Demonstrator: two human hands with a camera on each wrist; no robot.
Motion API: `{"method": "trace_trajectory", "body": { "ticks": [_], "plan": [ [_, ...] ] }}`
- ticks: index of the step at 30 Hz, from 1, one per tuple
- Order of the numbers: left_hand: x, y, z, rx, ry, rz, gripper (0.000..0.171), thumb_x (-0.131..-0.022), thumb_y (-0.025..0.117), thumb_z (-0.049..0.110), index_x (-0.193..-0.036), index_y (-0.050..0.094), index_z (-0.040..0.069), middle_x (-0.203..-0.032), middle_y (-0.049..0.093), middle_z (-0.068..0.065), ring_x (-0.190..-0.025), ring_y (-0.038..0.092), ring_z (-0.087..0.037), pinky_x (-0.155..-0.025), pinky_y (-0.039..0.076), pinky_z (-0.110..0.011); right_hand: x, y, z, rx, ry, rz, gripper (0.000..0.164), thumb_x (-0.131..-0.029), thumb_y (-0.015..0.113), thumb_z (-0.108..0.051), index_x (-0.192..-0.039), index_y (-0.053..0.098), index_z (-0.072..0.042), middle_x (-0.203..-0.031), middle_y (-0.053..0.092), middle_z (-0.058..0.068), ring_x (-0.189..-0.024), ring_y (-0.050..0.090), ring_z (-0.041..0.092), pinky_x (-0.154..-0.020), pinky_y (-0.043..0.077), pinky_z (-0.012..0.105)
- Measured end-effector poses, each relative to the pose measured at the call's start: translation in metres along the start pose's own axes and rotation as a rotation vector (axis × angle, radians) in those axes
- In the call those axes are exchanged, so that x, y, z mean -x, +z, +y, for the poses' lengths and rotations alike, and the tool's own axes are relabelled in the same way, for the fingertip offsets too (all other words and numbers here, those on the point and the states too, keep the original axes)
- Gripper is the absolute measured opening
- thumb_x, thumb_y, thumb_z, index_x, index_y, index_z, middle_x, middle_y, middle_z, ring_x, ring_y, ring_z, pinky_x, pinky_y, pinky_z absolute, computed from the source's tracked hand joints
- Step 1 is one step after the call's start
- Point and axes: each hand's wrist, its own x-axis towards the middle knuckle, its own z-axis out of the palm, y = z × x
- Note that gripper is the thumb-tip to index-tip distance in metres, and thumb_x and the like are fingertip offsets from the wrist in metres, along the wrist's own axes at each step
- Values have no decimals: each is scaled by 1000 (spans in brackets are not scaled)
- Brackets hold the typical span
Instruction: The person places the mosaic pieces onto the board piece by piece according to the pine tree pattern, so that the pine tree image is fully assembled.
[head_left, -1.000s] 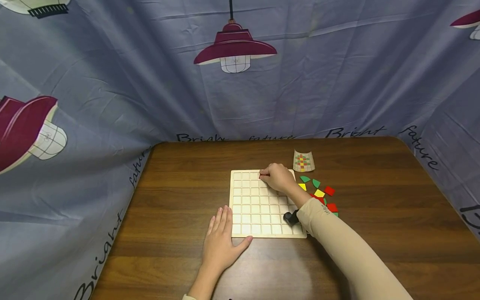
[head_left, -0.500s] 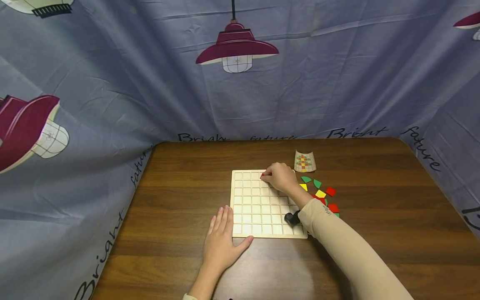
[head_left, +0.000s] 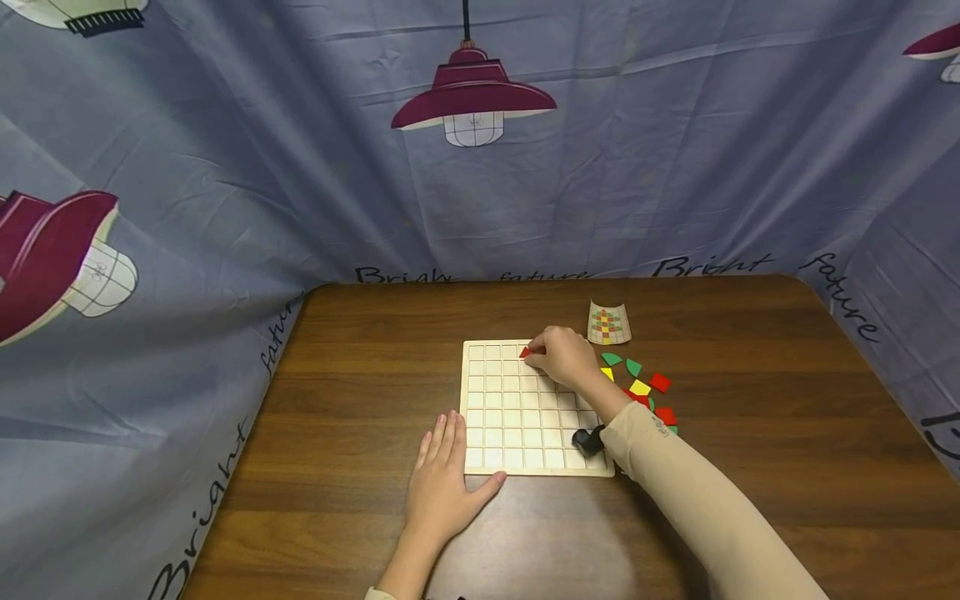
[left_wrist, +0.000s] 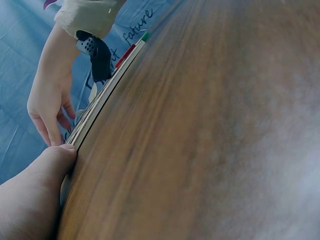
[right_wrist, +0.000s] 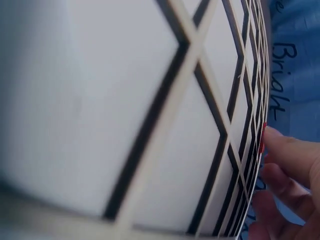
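Note:
A pale gridded board (head_left: 513, 417) lies on the wooden table. At its far edge, my right hand (head_left: 564, 357) pinches a small red piece (head_left: 525, 353) over a top-row cell. The piece looks triangular where it shows; the fingers cover the rest. In the right wrist view, the fingertips meet the red piece (right_wrist: 263, 135) low at the board's far side. My left hand (head_left: 442, 483) rests at the board's near left corner with straight fingers along the left edge. Its thumb (left_wrist: 60, 152) touches the near edge in the left wrist view.
Right of the board lie loose red, yellow and green pieces, among them a red square (head_left: 660, 382), a yellow piece (head_left: 640, 388) and a green piece (head_left: 611, 359). A curled pattern card (head_left: 608, 325) stands behind them. A black wrist camera (head_left: 588, 442) hangs over the board's right part.
The right hand has shifted very slightly right, and more of the red piece shows beside its fingertips. The left hand stays in place.

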Motion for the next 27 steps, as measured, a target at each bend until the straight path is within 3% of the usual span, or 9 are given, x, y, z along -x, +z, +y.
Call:
{"method": "trace_trajectory", "body": {
  "ticks": [7, 13, 17, 20, 27],
  "plan": [
    [0, 0, 0, -2, 6, 2, 104, -86, 46, 78, -156, 28, 3, -163, 27, -12, -153, 22, -26, -126, 20, -45, 18, -19, 1, -19, -10, 17, 32, -91, 73, -29, -119, 74, -13, -101, 68, 3, -77, 61, 17, -59, 46, 29],
    [0, 0, 2, 4, 5, -4, 103, -86, 48, 77, -156, 28, 3, -163, 27, -12, -153, 22, -26, -126, 19, -44, 40, -39, 24, -58, 25, 33, 41, -93, 70, -28, -130, 66, -11, -113, 67, 9, -70, 56, 20, -55, 43, 31],
    [0, -1, 2, 6, 7, -1, 103, -86, 47, 77, -156, 28, 3, -163, 28, -12, -153, 23, -27, -125, 20, -45, 59, -49, 52, -63, 56, 82, 46, -93, 70, -27, -134, 63, -7, -124, 64, 17, -90, 62, 32, -70, 52, 45],
    [0, -1, 2, 7, 9, 6, 103, -87, 48, 77, -155, 29, 3, -163, 28, -13, -153, 23, -27, -125, 20, -45, 73, -53, 73, -65, 93, 108, 50, -93, 70, -26, -137, 59, -5, -128, 60, 20, -111, 55, 40, -84, 50, 55],
    [0, 0, 0, 1, 9, 10, 103, -86, 49, 77, -155, 29, 2, -163, 27, -13, -153, 22, -27, -126, 19, -46, 93, -55, 109, -51, 151, 135, 57, -93, 70, -29, -141, 54, -2, -127, 58, 22, -108, 48, 40, -83, 47, 55]
  ]
}}
